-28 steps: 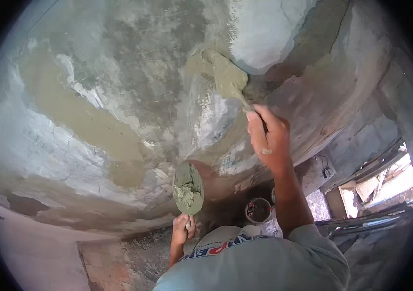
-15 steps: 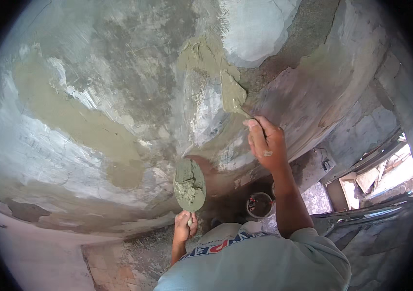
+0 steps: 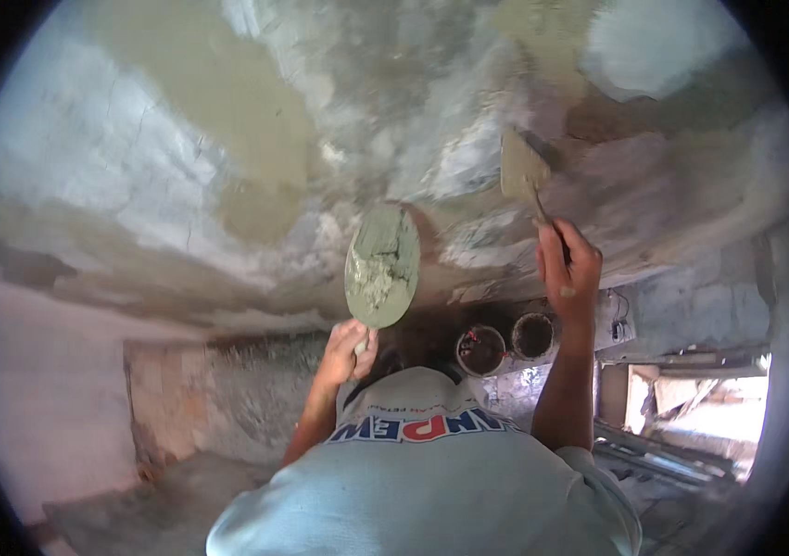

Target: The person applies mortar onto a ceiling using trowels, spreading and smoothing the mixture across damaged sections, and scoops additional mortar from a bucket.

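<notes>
My right hand (image 3: 568,264) is closed round the handle of a pointed trowel (image 3: 523,169). The trowel's blade, coated in grey-green mortar, is near the wall; I cannot tell whether it touches. My left hand (image 3: 350,352) grips the short handle of an oval mortar board (image 3: 401,306), held out in front of me. A lumpy heap of wet mortar (image 3: 378,278) lies on the board. Ahead is a rough wall (image 3: 366,111) with whitish and grey areas. A broad smooth band of greenish mortar (image 3: 269,139) runs down its left part.
Two round buckets stand below by the foot of the wall: one bucket (image 3: 481,350) with reddish bits at its rim, another bucket (image 3: 533,335) beside it. Long bars or planks (image 3: 663,454) lie at the lower right, near a bright opening (image 3: 719,403). A pale wall (image 3: 51,389) rises at the left.
The view has tilted downward and shifted, so both buckets now show. The trowel has come away from the fresh mortar patch on the wall. Both hands keep their tools.
</notes>
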### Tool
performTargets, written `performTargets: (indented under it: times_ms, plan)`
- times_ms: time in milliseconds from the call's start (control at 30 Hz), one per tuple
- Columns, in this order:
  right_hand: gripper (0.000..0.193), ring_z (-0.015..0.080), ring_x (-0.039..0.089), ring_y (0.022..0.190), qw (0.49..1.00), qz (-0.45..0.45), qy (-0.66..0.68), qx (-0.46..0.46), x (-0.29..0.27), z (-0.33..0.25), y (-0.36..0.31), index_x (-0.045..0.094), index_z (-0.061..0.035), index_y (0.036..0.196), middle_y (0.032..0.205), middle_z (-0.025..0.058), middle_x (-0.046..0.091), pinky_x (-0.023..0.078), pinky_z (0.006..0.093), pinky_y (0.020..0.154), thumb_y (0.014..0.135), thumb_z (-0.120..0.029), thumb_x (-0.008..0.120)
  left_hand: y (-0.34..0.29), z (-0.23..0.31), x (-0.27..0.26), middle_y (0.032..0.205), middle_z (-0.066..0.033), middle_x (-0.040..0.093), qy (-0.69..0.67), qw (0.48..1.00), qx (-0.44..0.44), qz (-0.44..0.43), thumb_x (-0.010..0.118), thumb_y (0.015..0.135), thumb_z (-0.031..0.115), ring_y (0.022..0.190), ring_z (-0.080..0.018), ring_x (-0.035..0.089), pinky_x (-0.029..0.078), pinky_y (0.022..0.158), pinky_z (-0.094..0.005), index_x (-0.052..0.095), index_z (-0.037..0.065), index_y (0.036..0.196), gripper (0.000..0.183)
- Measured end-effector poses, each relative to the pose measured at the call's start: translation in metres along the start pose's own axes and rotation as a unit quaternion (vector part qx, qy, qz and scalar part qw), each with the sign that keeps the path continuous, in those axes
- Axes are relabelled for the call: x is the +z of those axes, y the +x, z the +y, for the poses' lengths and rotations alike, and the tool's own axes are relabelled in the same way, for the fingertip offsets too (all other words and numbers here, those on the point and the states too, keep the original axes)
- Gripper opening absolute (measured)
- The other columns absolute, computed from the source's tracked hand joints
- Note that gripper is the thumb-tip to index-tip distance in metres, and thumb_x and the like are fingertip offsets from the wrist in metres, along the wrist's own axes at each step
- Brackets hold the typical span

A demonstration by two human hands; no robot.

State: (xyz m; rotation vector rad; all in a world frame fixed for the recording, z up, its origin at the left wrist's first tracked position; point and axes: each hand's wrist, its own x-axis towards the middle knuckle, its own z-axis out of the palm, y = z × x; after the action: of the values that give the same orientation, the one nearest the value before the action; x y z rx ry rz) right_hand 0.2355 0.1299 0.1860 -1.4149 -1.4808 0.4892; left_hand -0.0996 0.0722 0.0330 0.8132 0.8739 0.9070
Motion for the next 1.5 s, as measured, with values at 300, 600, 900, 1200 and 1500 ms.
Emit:
performTargets:
  times_ms: [300,600,900,1200,1500]
  plan:
    - [0.023,0.0277,0.066,0.065,0.962,-0.259,-0.069,-0.046,0.021,-0.009,-0.036,0.074,0.0015,0.100,0.077,0.0174,0.070,0.051,0.0371,0.063,0.090,-0.020,0.074,0.002,-0.004,-0.016,0.057,-0.0018,0.047,-0.001,0.998,0.045,-0.049,0.047,0.109,0.030,0.038,-0.0082,0.037,0.030,0.036,-0.0250,0.055,0.004,0.093,0.032]
    - [0.022,0.0334,0.070,0.075,0.951,-0.249,-0.124,-0.132,0.020,-0.007,-0.022,0.076,-0.0033,0.098,0.085,0.0151,0.073,0.055,0.0408,0.068,0.087,-0.022,0.078,0.005,0.009,-0.005,0.061,0.0002,0.048,0.054,0.997,-0.018,-0.055,0.047,0.109,0.031,0.042,-0.0063,0.037,0.028,0.039,-0.0236,0.057,0.005,0.098,0.031]
    - [0.020,0.0322,0.069,0.071,0.961,-0.138,-0.159,-0.179,0.013,0.001,-0.027,0.076,-0.0059,0.098,0.085,0.0122,0.072,0.055,0.0387,0.064,0.083,-0.018,0.080,0.008,0.033,0.010,0.060,0.0002,0.047,0.170,0.982,0.021,-0.078,0.044,0.110,0.032,0.043,-0.0072,0.039,0.030,0.040,-0.0255,0.055,0.004,0.096,0.033]
    - [0.023,0.0206,0.066,0.062,0.923,0.109,-0.262,-0.260,-0.011,0.015,-0.006,0.077,-0.0135,0.102,0.077,0.0026,0.068,0.053,0.0325,0.054,0.082,-0.025,0.083,0.016,0.024,0.017,0.060,-0.0003,0.050,0.115,0.986,0.060,-0.107,0.049,0.108,0.028,0.043,-0.0067,0.041,0.030,0.040,-0.0246,0.062,0.001,0.098,0.032]
    - [0.023,0.0213,0.068,0.066,0.898,0.267,-0.208,-0.281,-0.044,-0.003,0.036,0.075,-0.0070,0.104,0.082,0.0065,0.070,0.053,0.0320,0.058,0.083,-0.013,0.083,0.026,0.016,0.013,0.057,-0.0027,0.050,0.080,0.990,0.044,-0.108,0.049,0.107,0.032,0.041,-0.0083,0.042,0.031,0.037,-0.0256,0.058,0.001,0.092,0.035]
